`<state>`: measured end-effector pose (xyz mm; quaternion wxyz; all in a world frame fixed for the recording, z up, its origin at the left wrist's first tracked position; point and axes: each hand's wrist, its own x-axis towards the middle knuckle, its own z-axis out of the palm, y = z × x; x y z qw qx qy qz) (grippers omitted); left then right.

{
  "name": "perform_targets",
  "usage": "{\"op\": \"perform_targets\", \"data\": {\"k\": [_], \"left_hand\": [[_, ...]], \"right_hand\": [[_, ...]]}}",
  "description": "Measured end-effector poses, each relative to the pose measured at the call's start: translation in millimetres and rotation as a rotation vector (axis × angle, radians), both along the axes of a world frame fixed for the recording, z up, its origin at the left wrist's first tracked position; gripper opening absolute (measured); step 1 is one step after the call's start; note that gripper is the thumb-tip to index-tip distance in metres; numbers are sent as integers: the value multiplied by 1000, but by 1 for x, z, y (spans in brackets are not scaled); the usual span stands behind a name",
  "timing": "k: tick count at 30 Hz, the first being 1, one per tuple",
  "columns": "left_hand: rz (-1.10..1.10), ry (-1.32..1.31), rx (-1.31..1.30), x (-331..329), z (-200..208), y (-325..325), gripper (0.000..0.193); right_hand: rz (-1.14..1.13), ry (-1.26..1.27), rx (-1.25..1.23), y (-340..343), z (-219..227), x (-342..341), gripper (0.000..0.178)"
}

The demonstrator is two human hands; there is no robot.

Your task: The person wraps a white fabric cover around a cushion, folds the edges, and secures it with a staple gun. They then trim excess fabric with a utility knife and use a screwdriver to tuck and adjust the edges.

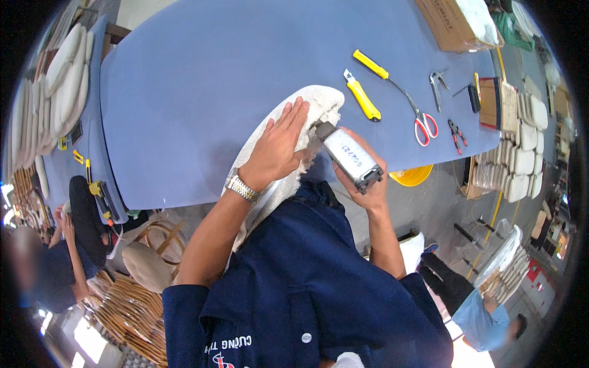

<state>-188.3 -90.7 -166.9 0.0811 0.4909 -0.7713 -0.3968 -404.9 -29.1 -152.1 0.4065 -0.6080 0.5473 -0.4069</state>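
Presently, the left hand [279, 147] lies flat on the pale cushion [321, 98], fingers extended and close together, pressing its surface. The right hand [373, 149] is wrapped around a white-and-black hand tool [351, 153], whose nose meets the ragged edge of the cushion. This cushion leans between the person's body and the near edge of the blue table [196, 80]; the left forearm hides a part of it.

Counting from the cushion, a yellow cutter [363, 98] lies just beside it at two o'clock, the closest obstacle. Beyond it is a yellow-handled tool [370, 63]. At three o'clock are red-and-white scissors [425, 127], then pliers [456, 135]; a grey metal tool [436, 90] lies slightly above these. Farther toward two o'clock, a cardboard box [445, 24] occupies the table corner. A yellow bucket [412, 176] stands below the table edge, between three and four. Stacked cushions [67, 86] are at nine to ten, well apart. One co-worker [58, 270] is at eight, another [481, 322] between four and five.
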Motion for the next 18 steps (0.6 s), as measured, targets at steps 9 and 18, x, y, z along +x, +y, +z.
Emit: {"op": "perform_targets", "data": {"k": [9,18], "left_hand": [[25,60,-95,-4,3,6,91],[52,83,-90,-3,2,9,88]], "right_hand": [[13,5,56,-10,-1,-3,62],[43,7,70,-4,-15,-8,62]]}}
